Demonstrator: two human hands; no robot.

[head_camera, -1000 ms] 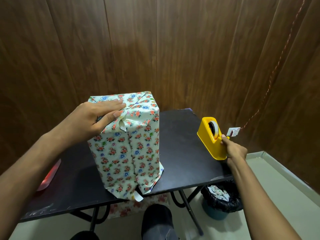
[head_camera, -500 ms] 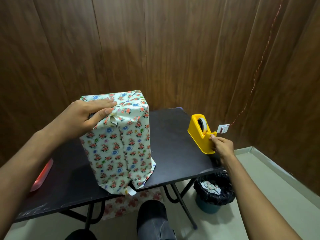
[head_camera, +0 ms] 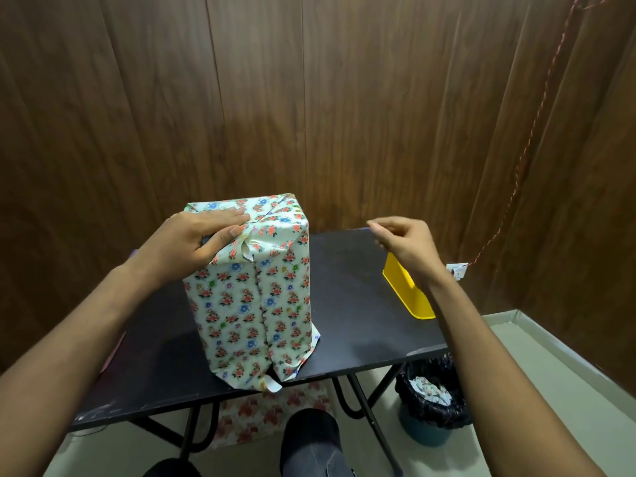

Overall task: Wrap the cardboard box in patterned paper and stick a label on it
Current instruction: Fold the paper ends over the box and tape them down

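Two hands at work: left hand (head_camera: 196, 241) pressing top fold of upright wrapped box (head_camera: 254, 294), fingers flat; right hand (head_camera: 401, 241) just right of it, fingertips pinched, tape strip not discernible.

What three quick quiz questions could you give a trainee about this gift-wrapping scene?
1. True or false: the left hand rests on top of the wrapped box.
2. The yellow tape holder on the table is partly hidden by: A) the right hand and wrist, B) the box, C) the bin.
3. Fill in: the bin lined with a black bag stands on the ___, beside the table.

Key: 1 true; 2 A; 3 floor.
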